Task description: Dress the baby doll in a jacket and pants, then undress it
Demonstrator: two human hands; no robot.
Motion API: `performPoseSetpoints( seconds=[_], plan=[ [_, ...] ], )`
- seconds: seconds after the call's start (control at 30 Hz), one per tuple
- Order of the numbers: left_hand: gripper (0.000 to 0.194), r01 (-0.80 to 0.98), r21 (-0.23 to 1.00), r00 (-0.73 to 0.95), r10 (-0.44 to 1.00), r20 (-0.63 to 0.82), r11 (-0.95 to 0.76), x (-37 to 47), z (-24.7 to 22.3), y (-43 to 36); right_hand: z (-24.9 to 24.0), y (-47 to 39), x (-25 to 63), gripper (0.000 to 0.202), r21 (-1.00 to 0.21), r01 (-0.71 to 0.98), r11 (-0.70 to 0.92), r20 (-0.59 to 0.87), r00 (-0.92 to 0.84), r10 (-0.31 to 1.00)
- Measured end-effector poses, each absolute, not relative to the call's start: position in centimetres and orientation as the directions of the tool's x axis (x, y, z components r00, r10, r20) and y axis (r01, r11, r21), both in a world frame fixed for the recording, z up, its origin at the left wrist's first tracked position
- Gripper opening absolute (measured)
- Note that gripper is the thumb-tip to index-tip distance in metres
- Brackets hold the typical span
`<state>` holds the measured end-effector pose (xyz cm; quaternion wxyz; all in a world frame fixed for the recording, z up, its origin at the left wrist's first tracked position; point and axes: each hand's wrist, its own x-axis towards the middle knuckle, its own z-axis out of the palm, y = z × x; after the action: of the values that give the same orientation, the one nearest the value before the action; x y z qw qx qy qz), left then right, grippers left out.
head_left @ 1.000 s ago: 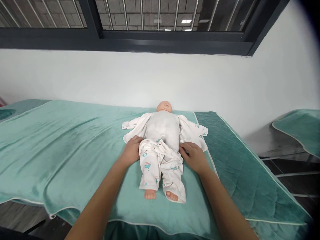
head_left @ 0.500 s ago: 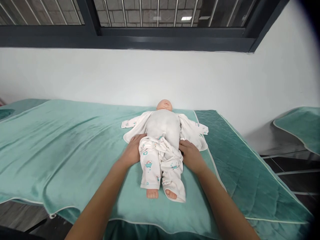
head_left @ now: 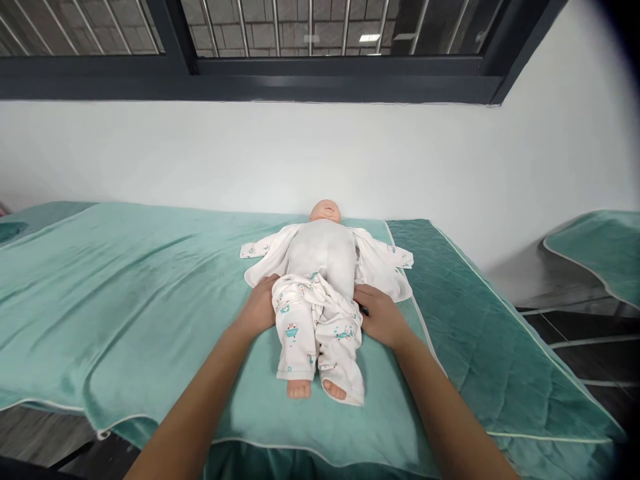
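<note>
A baby doll lies on its back on a teal blanket, head toward the wall. It wears white printed trousers, and an open white jacket is spread under its bare torso. My left hand grips the trousers' waistband at the doll's left hip side. At the other hip my right hand holds the same waistband. The doll's bare feet stick out of the trouser legs.
The blanket covers a bed against a white wall under a barred window. A darker quilted teal cover lies to the right. Another teal-covered bed corner stands at far right, with dark floor between.
Both hands have slid a little up the doll's hips with the waistband, and the trousers sit slightly higher. The view has shifted a little.
</note>
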<state>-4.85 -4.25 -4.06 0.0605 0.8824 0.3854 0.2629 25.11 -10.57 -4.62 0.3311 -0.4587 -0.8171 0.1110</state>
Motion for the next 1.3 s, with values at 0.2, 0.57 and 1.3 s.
performPoseSetpoints(
  seconds=[0.2, 0.57, 1.3],
  plan=[
    [0.017, 0.649, 0.326, 0.550, 0.720, 0.422, -0.687, -4.9, -4.5, -4.3, -4.8, -10.6, 25.2, 0.019, -0.522, 0.657, 0.545, 0.427, -0.351, 0.833],
    [0.015, 0.666, 0.360, 0.548, 0.756, 0.358, -0.654, -4.5, -3.6, -5.0, -5.0, -10.6, 25.3, 0.019, -0.448, 0.728, 0.518, 0.393, -0.361, 0.846],
    [0.019, 0.050, 0.995, 0.585, 0.810, 0.045, -0.091, -6.5, -2.1, -5.4, -3.3, -11.6, 25.3, 0.023, -0.906, 0.210, 0.368, 0.305, -0.281, 0.910]
  ],
)
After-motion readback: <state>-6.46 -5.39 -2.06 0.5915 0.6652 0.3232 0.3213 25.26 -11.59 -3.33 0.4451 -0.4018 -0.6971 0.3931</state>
